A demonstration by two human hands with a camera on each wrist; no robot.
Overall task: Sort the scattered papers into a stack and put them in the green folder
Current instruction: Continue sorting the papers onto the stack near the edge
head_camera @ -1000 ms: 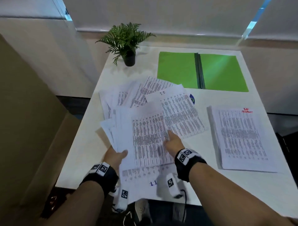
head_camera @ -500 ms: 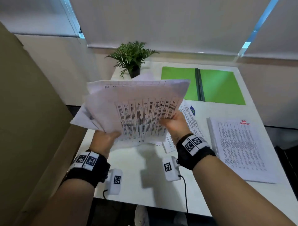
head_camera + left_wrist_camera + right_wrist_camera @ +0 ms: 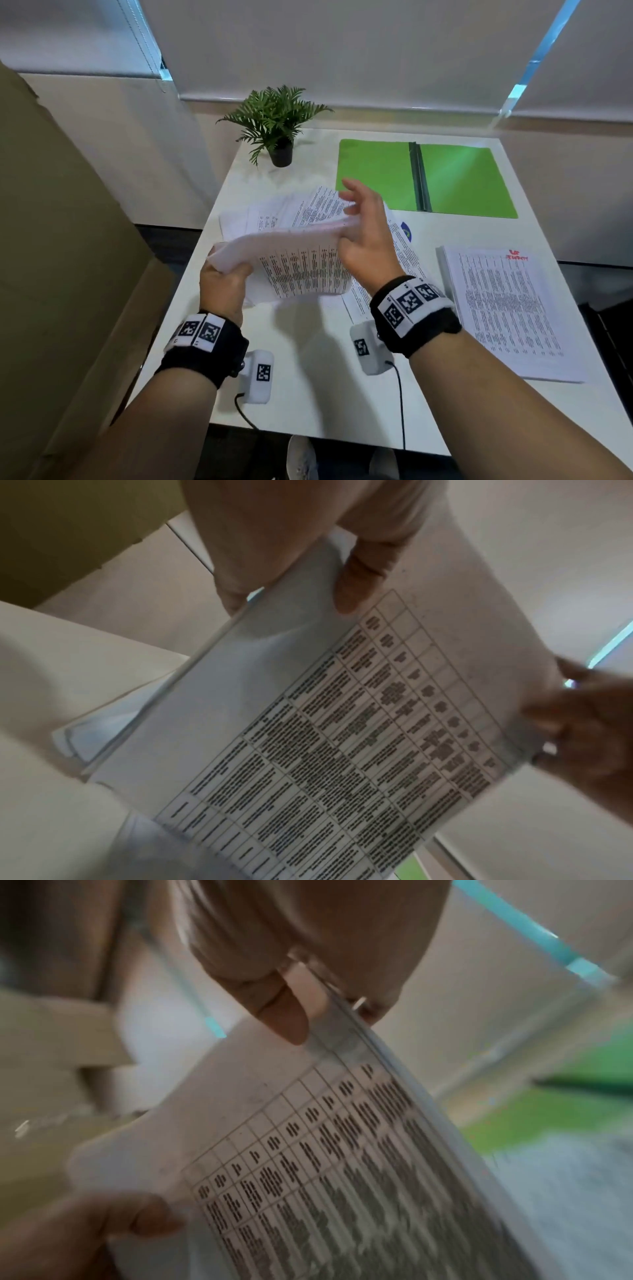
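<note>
I hold a bundle of printed papers (image 3: 301, 267) in the air above the table's left half. My left hand (image 3: 222, 287) grips its left edge, thumb on top. My right hand (image 3: 366, 246) is at the right edge; in the right wrist view the thumb (image 3: 284, 1015) pinches the bundle (image 3: 342, 1150) against the fingers behind it. The left wrist view shows the printed table on the bundle (image 3: 342, 737). More loose sheets (image 3: 274, 212) lie fanned on the table behind the bundle. The green folder (image 3: 462, 181) lies open and flat at the far right.
A squared-up stack of papers (image 3: 503, 308) lies on the right of the white table (image 3: 308, 377). A sheet with a blue logo (image 3: 404, 233) lies under my right wrist. A potted plant (image 3: 277, 120) stands at the far left corner. A cardboard box (image 3: 68, 240) flanks the table's left side.
The sheets were gathered off the table and lifted upright. Now the bundle is tipped flatter and lower, and my right hand has shifted from its front to its right edge.
</note>
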